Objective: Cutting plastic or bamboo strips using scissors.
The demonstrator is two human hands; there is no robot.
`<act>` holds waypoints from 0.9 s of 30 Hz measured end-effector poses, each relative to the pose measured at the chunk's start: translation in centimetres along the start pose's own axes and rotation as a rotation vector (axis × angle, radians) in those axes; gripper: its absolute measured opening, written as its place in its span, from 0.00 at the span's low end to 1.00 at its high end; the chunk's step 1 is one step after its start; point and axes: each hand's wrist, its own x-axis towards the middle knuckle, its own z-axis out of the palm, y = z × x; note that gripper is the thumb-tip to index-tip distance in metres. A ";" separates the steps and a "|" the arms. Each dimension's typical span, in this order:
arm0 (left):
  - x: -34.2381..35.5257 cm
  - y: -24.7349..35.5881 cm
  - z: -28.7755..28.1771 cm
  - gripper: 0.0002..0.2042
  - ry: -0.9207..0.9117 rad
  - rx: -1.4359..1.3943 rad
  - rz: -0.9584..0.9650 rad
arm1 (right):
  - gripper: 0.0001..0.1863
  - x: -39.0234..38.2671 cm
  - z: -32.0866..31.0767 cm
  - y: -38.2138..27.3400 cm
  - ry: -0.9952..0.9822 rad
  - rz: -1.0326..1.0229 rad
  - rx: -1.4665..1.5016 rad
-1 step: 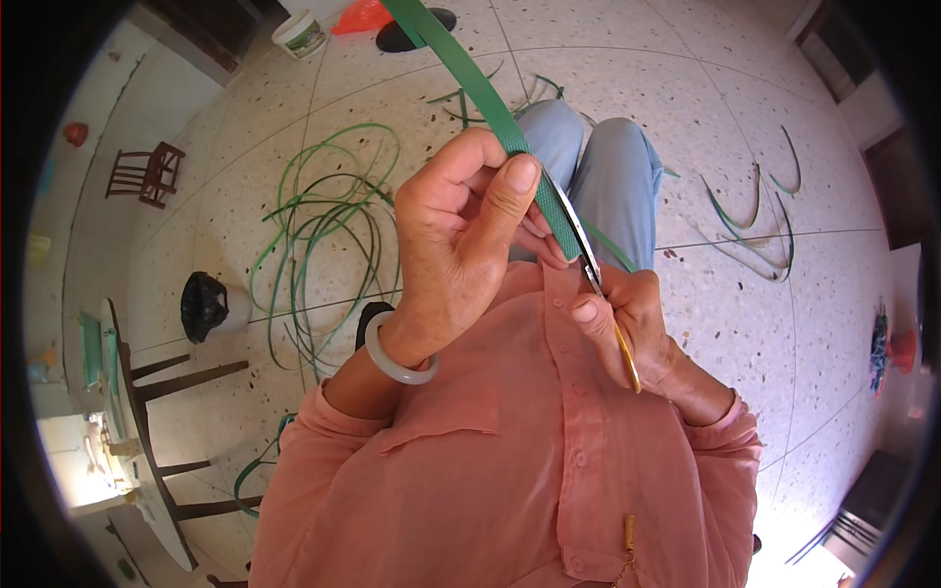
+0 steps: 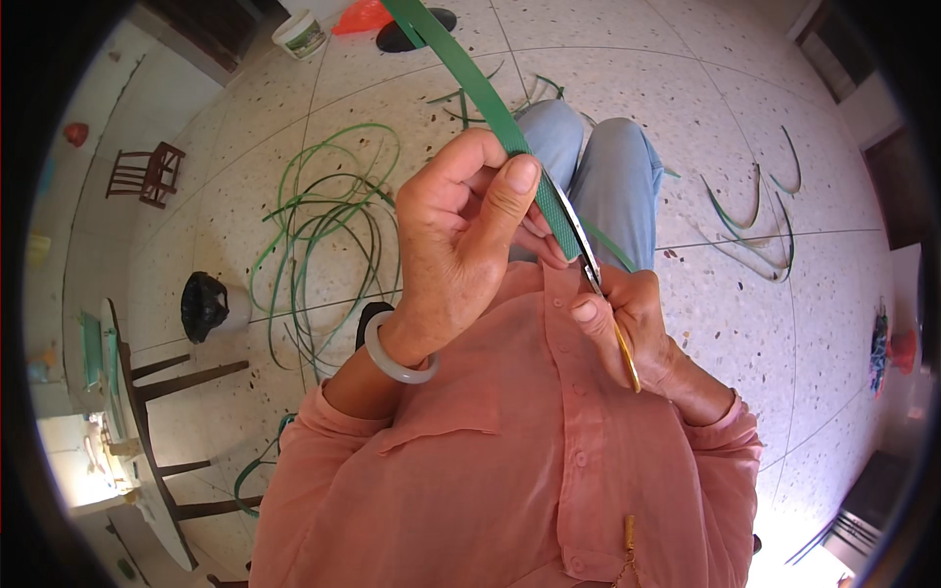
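My left hand [image 2: 461, 235], a pale bangle [image 2: 397, 365] at its wrist, pinches a flat green strap [image 2: 477, 86] between thumb and fingers. The strap runs up past the top of the view, and its textured lower end lies across my fingers. My right hand [image 2: 642, 318] is closed round a pair of scissors [image 2: 627, 355] with a gold-coloured handle. Their blades point up and left, right along the strap's right edge. A narrow green strip slants off to the right behind the blades. How far the blades are apart cannot be made out.
Loose coils of green strapping [image 2: 333, 235] lie on the speckled tile floor at left. Curved green offcuts [image 2: 755, 220] are scattered at right. Also at left are a bin with a black bag [image 2: 206, 309], a small wooden chair [image 2: 147, 176] and a white tub [image 2: 299, 35].
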 end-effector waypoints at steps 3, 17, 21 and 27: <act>0.2 0.2 0.0 0.09 0.010 0.004 -0.010 | 0.30 0.1 0.0 0.0 0.012 -0.032 -0.011; 1.0 -0.2 -0.4 0.08 -0.027 -0.012 0.012 | 0.33 1.3 -0.5 -0.8 -0.061 0.004 -0.043; 1.1 -0.4 -0.6 0.08 -0.037 0.015 0.024 | 0.34 1.2 -0.5 -0.2 -0.069 -0.003 -0.056; 1.0 -0.3 -0.3 0.07 -0.017 0.039 0.049 | 0.35 0.9 -0.1 0.2 -0.043 0.012 -0.021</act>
